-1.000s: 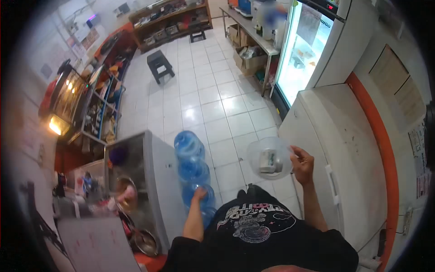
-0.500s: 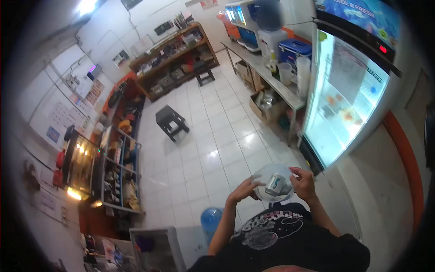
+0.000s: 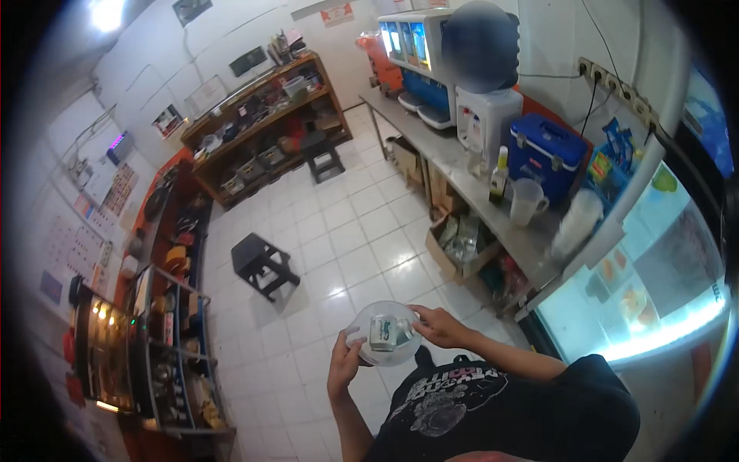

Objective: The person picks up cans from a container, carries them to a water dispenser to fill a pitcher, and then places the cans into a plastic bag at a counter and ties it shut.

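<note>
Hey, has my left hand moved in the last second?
Yes. It left the blue jug and came up and inward: the left hand now holds the rim of the bowl, just above the shirt print, opposite the right hand.

Clear glossy plastic bowl (image 3: 385, 333) — shiny metal can (image 3: 382, 333)

Left hand (image 3: 344, 363), right hand (image 3: 436, 326) gripping bowl (image 3: 379, 356), can (image 3: 382, 333) inside
</note>
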`<state>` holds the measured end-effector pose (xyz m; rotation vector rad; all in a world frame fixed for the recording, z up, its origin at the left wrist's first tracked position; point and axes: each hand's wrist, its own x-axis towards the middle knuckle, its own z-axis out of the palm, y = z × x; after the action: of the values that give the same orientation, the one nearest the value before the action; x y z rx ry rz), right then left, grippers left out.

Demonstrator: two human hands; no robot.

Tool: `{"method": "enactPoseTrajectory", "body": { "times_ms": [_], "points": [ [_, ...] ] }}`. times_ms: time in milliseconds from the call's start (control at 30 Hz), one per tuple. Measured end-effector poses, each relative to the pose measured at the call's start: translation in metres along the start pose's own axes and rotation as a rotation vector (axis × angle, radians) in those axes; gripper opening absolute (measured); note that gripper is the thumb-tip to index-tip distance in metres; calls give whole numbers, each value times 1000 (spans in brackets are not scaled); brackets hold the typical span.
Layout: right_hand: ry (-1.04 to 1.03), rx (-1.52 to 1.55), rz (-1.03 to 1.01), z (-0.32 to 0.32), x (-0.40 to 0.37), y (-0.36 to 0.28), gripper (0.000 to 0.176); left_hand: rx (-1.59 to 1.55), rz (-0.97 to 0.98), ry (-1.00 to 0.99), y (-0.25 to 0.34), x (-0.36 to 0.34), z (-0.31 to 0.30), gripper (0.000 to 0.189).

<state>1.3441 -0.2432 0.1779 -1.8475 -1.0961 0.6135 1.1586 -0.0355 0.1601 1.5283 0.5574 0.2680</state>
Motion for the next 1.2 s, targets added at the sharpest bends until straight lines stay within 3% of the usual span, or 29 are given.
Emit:
{"method": "enactPoseTrajectory", "body": {
  "times_ms": [67, 100, 167, 233, 333, 433, 533, 600, 767, 867, 967, 1033, 1133, 1200],
  "points": [
    [190, 82, 7, -13, 45, 26, 43, 211, -97, -108, 36, 71, -1, 41],
    [274, 128, 113, -29, 63, 28, 38, 206, -104, -139, 57, 103, 9, 41],
    [426, 146, 194, -51, 106, 83, 35, 423, -100, -194, 100, 171, 34, 53],
    [597, 258, 276, -86, 140, 102, 30, 625, 123, -238, 111, 246, 48, 64],
    [722, 381, 348, -145, 202, 142, 27, 743, 261, -335, 159, 329, 75, 63],
    [872, 421, 440, -199, 268, 197, 26, 639, 375, -513, 171, 404, 83, 64],
    [957, 412, 352, -251, 320, 225, 27, 649, 274, -733, 167, 467, 72, 64],
    [1044, 480, 363, -282, 357, 238, 27, 703, 171, -744, 167, 509, 64, 63],
    [1200, 677, 467, -339, 422, 304, 18, 740, 261, -675, 201, 603, 75, 55],
    [1248, 665, 486, -363, 446, 338, 19, 742, 461, -719, 228, 679, 128, 50],
    [1378, 587, 633, -377, 466, 371, 24, 665, 659, -807, 240, 757, 208, 35],
    [1413, 548, 686, -377, 467, 385, 27, 598, 751, -924, 231, 801, 265, 33],
    [1549, 401, 813, -384, 475, 399, 29, 601, 1074, -1054, 194, 868, 339, 43],
    [1575, 468, 876, -394, 475, 401, 29, 647, 1195, -1096, 171, 892, 377, 46]
  ]
}}
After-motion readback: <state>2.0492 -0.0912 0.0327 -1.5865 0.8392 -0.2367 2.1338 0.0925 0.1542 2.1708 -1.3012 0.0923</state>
